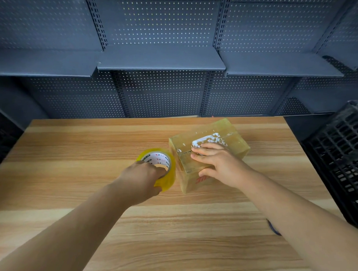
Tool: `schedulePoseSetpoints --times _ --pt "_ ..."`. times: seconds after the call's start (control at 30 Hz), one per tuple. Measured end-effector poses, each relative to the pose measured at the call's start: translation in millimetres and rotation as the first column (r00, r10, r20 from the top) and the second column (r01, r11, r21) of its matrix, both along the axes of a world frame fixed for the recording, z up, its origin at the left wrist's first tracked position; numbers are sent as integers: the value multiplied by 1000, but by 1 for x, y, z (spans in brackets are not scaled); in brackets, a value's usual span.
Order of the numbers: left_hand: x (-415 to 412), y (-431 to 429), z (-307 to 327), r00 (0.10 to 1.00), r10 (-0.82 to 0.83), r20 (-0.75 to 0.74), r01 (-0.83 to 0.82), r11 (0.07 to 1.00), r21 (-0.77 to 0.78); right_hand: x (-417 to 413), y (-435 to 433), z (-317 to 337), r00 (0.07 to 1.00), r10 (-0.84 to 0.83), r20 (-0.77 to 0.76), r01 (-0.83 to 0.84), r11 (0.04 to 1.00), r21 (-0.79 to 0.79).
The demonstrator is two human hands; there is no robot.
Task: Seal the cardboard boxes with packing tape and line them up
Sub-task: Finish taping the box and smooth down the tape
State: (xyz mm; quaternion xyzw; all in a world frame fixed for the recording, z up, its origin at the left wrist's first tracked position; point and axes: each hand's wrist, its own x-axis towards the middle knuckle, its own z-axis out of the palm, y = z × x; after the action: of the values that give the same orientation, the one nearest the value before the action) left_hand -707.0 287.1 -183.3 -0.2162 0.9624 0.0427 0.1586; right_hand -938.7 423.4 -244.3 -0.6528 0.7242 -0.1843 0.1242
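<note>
A small cardboard box [233,137], glossy with tape and bearing a torn white label on its top, stands right of centre on the wooden table [92,144]. My right hand [217,161] lies on the box's top with fingers straight and the thumb down its near side. Just left of the box, a roll of yellowish packing tape [166,178] with a white printed core is tilted up off the table. My left hand [140,180] grips this roll, fingers hooked into its core.
Black plastic crates stand beside the table, one at the right [339,161] and one at the left [1,137]. Dark pegboard shelving [160,61] rises behind the table's far edge. A dark cord [273,229] lies near my right forearm.
</note>
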Motion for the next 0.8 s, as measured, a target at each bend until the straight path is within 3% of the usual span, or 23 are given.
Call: schedulePoseSetpoints --times 0.53,0.8 --pt "-7 4 4 984 178 14 -177 984 -16 1 2 -7 1000 -17 17 17 1000 -22" --pt "-6 9 2 997 81 17 -80 995 -54 -7 10 1 998 51 37 -52 998 20"
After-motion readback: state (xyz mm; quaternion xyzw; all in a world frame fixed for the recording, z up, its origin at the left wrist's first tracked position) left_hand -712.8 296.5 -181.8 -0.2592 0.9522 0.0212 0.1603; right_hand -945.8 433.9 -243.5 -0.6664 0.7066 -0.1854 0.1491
